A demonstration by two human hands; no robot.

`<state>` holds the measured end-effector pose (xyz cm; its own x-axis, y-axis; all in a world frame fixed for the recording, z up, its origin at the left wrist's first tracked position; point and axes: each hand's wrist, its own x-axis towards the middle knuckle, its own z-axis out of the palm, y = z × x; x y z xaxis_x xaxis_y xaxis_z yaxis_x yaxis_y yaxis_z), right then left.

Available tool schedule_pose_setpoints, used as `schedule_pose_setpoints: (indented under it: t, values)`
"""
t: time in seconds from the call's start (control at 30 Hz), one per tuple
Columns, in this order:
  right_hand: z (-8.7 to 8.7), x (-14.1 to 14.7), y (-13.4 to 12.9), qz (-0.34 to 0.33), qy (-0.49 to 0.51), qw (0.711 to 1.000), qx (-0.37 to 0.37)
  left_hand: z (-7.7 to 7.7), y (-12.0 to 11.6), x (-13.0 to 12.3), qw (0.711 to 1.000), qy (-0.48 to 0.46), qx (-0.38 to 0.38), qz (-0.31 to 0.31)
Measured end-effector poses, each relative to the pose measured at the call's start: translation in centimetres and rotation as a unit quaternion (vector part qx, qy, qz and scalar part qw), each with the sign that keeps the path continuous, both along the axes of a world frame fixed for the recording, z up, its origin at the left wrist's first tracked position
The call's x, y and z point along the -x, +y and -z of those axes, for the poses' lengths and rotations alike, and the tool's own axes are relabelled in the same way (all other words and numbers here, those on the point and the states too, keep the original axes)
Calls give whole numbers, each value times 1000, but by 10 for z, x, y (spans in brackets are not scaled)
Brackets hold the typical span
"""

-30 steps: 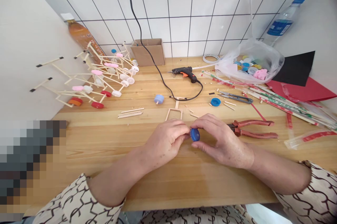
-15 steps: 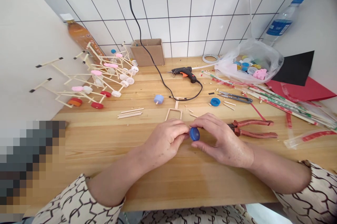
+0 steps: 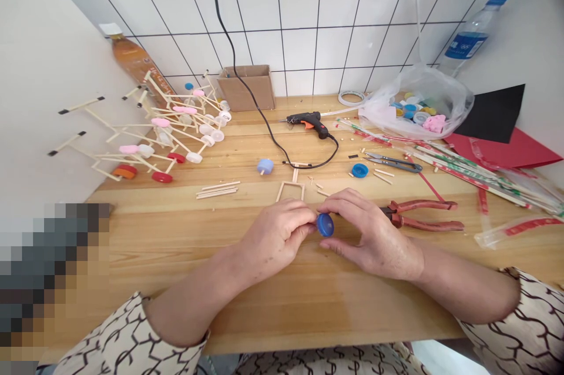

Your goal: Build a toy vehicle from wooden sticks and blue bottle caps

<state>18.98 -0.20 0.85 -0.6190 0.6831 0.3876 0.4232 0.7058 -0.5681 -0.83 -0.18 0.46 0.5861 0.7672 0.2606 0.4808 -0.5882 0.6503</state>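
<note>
And there it was, the left hand (image 3: pixel 277 240) and right hand (image 3: pixel 374 240) clenched in one grip on a blue bottle cap (image 3: pixel 325 225) above the desk (image 3: pixel 286 310), a wheelless popsicle-stick frame (image 3: pixel 291 183) just ahead, wheeled stick models (image 3: pixel 141 156) already built well left

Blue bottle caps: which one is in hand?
The dark blue cap, pinched between the left hand and right hand; the other blue cap lies on the table.
</note>
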Motion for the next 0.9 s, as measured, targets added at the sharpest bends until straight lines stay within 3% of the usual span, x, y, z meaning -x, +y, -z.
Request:
schedule_pose_setpoints:
  t: [0.9]
  values:
    - [-1,2,0,-3,2,1000,7,0,1,0,1000,10,1,4]
